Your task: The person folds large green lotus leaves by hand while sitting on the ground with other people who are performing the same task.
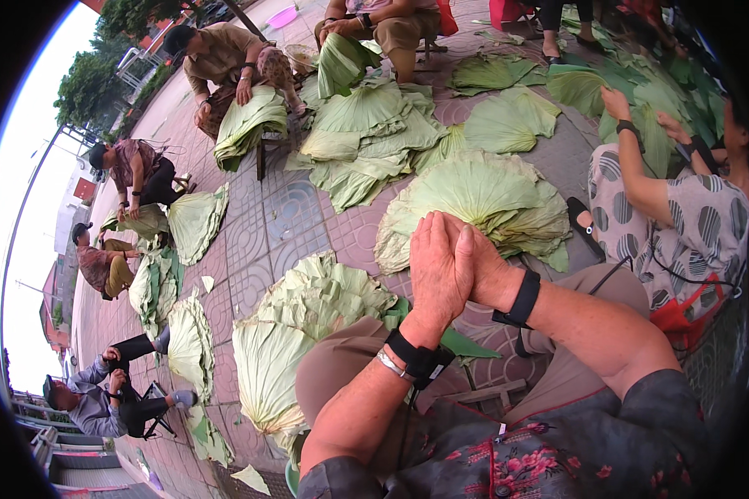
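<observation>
My left hand (440, 271) and my right hand (490, 265) are pressed together, palms facing, in front of my knees. No leaf shows between them, though the palms are hidden. Just beyond the fingertips lies a fanned stack of large dried lotus leaves (468, 193) on the paving. Beside my knee at the left is another pile of pale green leaves (268, 368), with crumpled leaves (324, 293) behind it. Black bands circle both wrists, and a silver bracelet (390, 363) sits on one of them.
Several people sit around on low stools. A person in a dotted garment (668, 218), close at the right, handles a green leaf (574, 90). More leaf piles (374, 125) lie ahead, and others at the left. A wooden stool part (487, 393) shows between my legs.
</observation>
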A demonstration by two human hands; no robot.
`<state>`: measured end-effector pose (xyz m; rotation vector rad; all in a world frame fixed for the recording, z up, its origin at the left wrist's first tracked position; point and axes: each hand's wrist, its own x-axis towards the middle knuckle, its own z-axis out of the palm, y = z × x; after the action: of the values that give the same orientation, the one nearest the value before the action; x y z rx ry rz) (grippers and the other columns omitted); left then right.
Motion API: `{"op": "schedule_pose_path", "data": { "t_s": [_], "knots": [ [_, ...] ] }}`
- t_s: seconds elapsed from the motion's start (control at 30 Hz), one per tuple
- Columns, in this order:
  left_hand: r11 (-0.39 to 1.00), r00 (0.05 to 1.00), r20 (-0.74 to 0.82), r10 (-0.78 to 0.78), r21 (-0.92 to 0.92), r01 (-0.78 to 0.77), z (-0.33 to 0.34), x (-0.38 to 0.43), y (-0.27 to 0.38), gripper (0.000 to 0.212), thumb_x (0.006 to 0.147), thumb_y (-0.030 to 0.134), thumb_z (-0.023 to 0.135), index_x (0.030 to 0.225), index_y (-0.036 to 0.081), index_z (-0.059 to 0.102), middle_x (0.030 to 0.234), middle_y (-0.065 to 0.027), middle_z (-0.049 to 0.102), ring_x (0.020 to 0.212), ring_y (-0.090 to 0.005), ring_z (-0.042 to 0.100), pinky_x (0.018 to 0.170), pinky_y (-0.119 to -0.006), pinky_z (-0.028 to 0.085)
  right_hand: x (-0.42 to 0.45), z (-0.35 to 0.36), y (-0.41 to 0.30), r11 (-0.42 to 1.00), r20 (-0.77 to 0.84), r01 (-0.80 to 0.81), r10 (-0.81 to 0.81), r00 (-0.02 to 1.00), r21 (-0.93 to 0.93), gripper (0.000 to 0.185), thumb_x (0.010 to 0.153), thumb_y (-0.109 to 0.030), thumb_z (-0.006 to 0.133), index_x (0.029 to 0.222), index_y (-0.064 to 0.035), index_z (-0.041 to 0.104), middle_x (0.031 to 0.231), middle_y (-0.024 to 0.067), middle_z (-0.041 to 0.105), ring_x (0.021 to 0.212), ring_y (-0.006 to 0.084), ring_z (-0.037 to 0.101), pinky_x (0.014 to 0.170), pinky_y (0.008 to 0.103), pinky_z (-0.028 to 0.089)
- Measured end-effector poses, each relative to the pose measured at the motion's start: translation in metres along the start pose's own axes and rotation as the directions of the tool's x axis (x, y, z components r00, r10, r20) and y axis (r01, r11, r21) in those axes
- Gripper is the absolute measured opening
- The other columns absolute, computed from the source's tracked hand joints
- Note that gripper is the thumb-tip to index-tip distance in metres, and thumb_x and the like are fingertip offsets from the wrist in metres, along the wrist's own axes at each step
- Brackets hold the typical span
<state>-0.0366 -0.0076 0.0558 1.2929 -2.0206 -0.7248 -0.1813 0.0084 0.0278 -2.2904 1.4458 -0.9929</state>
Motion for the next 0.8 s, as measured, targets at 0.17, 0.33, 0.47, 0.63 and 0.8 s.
{"op": "schedule_pose_path", "data": {
  "t_s": [0.17, 0.33, 0.47, 0.63, 0.8],
  "knots": [
    [0.983, 0.982, -0.116, 0.149, -0.088, -0.159, -0.021, -0.005, 0.006, 0.074, 0.137, 0.059, 0.062, 0.166, -0.006, 0.081, 0.166, -0.0367, 0.08, 0.158, -0.0565, 0.073, 0.136, -0.062, 0.055, 0.01, -0.019, -0.002, 0.997, 0.132, 0.03, -0.039, 0.99, 0.068, 0.045, 0.107, -0.025, 0.089, 0.145, -0.0019, 0.079, 0.135, 0.0212, 0.086, 0.123, 0.0426, 0.088, 0.104, 0.0537, 0.074],
    [0.975, 0.996, -0.037, 0.08, -0.206, -0.086, -0.05, 0.001, 0.044, 0.069, 0.136, 0.06, 0.06, 0.145, -0.001, 0.092, 0.139, -0.0312, 0.09, 0.137, -0.0529, 0.083, 0.119, -0.059, 0.064, 0.023, -0.046, -0.005, 0.978, 0.12, 0.2, -0.192, 0.974, -0.063, 0.029, 0.108, -0.025, 0.09, 0.128, -0.0051, 0.083, 0.119, 0.018, 0.09, 0.112, 0.0427, 0.091, 0.095, 0.0552, 0.074],
    [0.989, 0.999, -0.04, -0.024, -0.15, 0.017, -0.041, 0.015, 0.052, 0.067, 0.133, 0.057, 0.064, 0.132, -0.002, 0.093, 0.123, -0.0338, 0.09, 0.123, -0.0573, 0.086, 0.111, -0.063, 0.067, 0.022, -0.064, -0.011, 0.999, 0.32, 0.034, -0.028, 0.947, -0.013, 0.04, 0.108, -0.027, 0.096, 0.139, -0.0048, 0.082, 0.135, 0.0186, 0.089, 0.127, 0.0448, 0.085, 0.109, 0.0566, 0.069],
    [0.994, 0.994, -0.11, -0.018, -0.106, 0.007, -0.05, 0.019, 0.072, 0.062, 0.128, 0.053, 0.071, 0.12, -0.003, 0.096, 0.107, -0.0359, 0.092, 0.11, -0.0613, 0.089, 0.103, -0.067, 0.071, 0.014, -0.076, 0.006, 0.996, 0.385, 0.088, -0.094, 0.918, 0.032, 0.063, 0.105, -0.019, 0.102, 0.162, -0.004, 0.078, 0.164, 0.0202, 0.083, 0.157, 0.0455, 0.075, 0.135, 0.0584, 0.059],
    [0.991, 0.967, -0.223, 0.126, -0.008, -0.131, -0.128, -0.016, 0.058, 0.048, 0.121, 0.04, 0.083, 0.133, -0.005, 0.096, 0.119, -0.036, 0.093, 0.118, -0.0571, 0.091, 0.109, -0.062, 0.072, 0.013, -0.063, -0.021, 0.92, 0.258, 0.356, -0.388, 0.885, 0.161, 0.044, 0.105, -0.007, 0.094, 0.147, -0.0032, 0.085, 0.142, 0.0215, 0.091, 0.135, 0.0492, 0.083, 0.119, 0.0596, 0.066]
  ]
}}
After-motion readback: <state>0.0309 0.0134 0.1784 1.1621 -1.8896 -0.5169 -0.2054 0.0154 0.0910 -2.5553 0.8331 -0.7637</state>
